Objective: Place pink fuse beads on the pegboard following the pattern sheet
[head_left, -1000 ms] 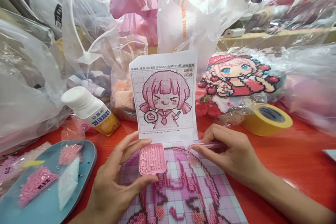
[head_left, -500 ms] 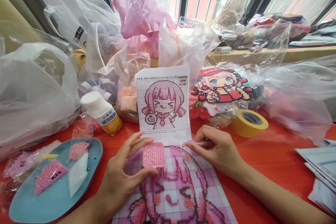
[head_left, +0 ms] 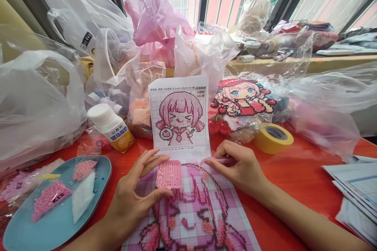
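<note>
My left hand (head_left: 138, 188) grips a small square pink bead tray (head_left: 169, 174) between thumb and fingers. Loose pink beads lie in its grooves. Pinched in my right hand (head_left: 237, 162) is a thin pink pair of tweezers (head_left: 219, 160), its curved tip close to the dark bead outline at the top of the pegboard. Under both hands, the checked pink and white pegboard (head_left: 246, 219) carries a half-filled bead picture of a smiling face. Behind it a printed pattern sheet (head_left: 180, 115) stands upright, showing a pink-haired cartoon figure.
A blue plate (head_left: 19, 225) with bead bags, including a pink one (head_left: 51, 200), lies at the left. A white-capped bottle (head_left: 110, 127), yellow tape roll (head_left: 273, 138), finished bead figure (head_left: 243, 97) and plastic bags line the back. Papers (head_left: 353, 180) lie at the right.
The whole view has shifted a little, so everything appears slightly further left. Both hands keep nearly the same place over the pegboard, still holding the tray and tweezers.
</note>
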{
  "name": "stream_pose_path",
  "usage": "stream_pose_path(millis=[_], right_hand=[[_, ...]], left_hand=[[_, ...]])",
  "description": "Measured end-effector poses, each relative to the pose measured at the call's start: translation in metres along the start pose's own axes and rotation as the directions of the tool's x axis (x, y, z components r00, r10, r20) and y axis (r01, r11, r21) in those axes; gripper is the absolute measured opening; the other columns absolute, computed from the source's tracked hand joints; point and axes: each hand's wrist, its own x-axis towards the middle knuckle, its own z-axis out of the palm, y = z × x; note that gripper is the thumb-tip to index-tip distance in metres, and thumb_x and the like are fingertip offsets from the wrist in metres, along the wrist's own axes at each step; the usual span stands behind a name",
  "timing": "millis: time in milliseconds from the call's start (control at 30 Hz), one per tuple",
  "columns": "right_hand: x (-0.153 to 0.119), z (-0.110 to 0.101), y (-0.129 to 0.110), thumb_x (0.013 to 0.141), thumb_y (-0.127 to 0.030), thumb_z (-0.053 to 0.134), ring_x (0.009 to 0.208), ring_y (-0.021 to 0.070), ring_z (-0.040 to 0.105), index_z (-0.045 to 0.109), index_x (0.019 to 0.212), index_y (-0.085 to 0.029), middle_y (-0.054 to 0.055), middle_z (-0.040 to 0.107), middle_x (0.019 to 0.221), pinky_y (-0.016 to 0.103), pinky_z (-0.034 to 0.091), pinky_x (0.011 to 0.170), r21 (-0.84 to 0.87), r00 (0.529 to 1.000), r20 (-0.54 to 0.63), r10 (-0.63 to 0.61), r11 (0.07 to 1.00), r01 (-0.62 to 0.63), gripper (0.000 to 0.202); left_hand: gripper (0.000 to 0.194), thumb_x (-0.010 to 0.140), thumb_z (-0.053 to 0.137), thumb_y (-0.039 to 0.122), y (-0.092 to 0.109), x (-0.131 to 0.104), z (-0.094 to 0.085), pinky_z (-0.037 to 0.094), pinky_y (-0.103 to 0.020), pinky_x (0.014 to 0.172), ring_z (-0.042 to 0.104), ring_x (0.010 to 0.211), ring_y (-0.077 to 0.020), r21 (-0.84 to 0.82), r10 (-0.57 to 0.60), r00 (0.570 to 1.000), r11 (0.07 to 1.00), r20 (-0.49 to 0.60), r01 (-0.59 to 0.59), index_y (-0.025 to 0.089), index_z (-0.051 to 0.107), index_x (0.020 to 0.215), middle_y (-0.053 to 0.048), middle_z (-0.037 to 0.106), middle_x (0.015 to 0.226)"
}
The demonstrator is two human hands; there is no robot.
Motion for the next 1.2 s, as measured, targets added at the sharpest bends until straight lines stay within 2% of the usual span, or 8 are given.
stream_pose_path(millis=[133, 467, 733, 900, 1067, 1200], right_hand=[[0.0003, -0.001, -0.0005, 0.084, -0.041, 0.068, 0.05, 0.0087, 0.047, 0.052, 0.062, -0.019, -0.001, 0.055, 0.058, 0.022, 0.036, 0.046, 0.007, 1.0, 0.008, 0.009, 1.0, -0.009, 0.034], [0.0003, -0.001, -0.0008, 0.084, -0.041, 0.068, 0.05, 0.0091, 0.047, 0.052, 0.062, -0.019, -0.001, 0.054, 0.058, 0.023, 0.036, 0.046, 0.012, 1.0, 0.01, 0.017, 1.0, -0.017, 0.035], [-0.0006, -0.0004, -0.0003, 0.084, -0.041, 0.068, 0.052, 0.0099, 0.049, 0.053, 0.063, -0.019, 0.0, 0.056, 0.059, 0.024, 0.036, 0.047, 0.028, 1.0, -0.015, 0.006, 1.0, -0.005, 0.034], [-0.0004, -0.0011, -0.0013, 0.084, -0.04, 0.069, 0.054, 0.0106, 0.051, 0.054, 0.065, -0.019, 0.0, 0.057, 0.06, 0.025, 0.038, 0.048, 0.061, 0.999, -0.041, -0.007, 0.998, 0.01, 0.032], [0.0009, -0.0017, -0.0004, 0.084, -0.042, 0.068, 0.051, 0.0104, 0.049, 0.053, 0.063, -0.02, 0.0, 0.056, 0.059, 0.025, 0.037, 0.046, 0.07, 0.997, -0.059, 0.053, 0.996, -0.049, 0.034], [0.0008, -0.001, 0.0009, 0.083, -0.045, 0.068, 0.048, 0.009, 0.045, 0.053, 0.061, -0.019, 0.0, 0.056, 0.057, 0.024, 0.035, 0.044, 0.05, 0.994, -0.006, 0.11, 0.993, -0.11, 0.037]], left_hand=[[0.069, 0.073, 0.076, 0.052, -0.0011, 0.0004, -0.0007, 0.039, -0.052, 0.112, 0.059, 0.127, -0.0286, 0.042, 0.024, 1.0, 0.999, -0.009, -0.023, 0.032, 0.048, 0.133, -0.002, 0.074, 0.121], [0.067, 0.074, 0.077, 0.051, -0.0043, 0.001, 0.0, 0.045, -0.045, 0.109, 0.063, 0.122, -0.0261, 0.101, 0.082, 0.996, 0.992, -0.031, -0.078, 0.034, 0.049, 0.133, -0.001, 0.076, 0.118], [0.068, 0.073, 0.075, 0.055, -0.0025, -0.0001, -0.0008, 0.04, -0.048, 0.113, 0.06, 0.125, -0.0261, 0.079, 0.05, 0.999, 0.996, -0.007, -0.049, 0.035, 0.049, 0.133, 0.0, 0.074, 0.121], [0.064, 0.073, 0.075, 0.056, -0.0024, -0.0009, -0.0008, 0.034, -0.053, 0.116, 0.057, 0.129, -0.029, 0.092, 0.056, 0.998, 0.994, -0.001, -0.056, 0.034, 0.054, 0.13, -0.002, 0.074, 0.121], [0.06, 0.074, 0.073, 0.057, -0.0034, -0.0014, -0.0003, 0.032, -0.053, 0.116, 0.053, 0.133, -0.0294, 0.108, 0.067, 0.998, 0.992, -0.009, -0.066, 0.035, 0.056, 0.127, -0.002, 0.074, 0.121], [0.061, 0.074, 0.072, 0.058, -0.0048, -0.0011, -0.0002, 0.033, -0.053, 0.116, 0.055, 0.13, -0.0289, 0.119, 0.089, 0.996, 0.989, -0.021, -0.086, 0.034, 0.056, 0.128, -0.002, 0.075, 0.12]])
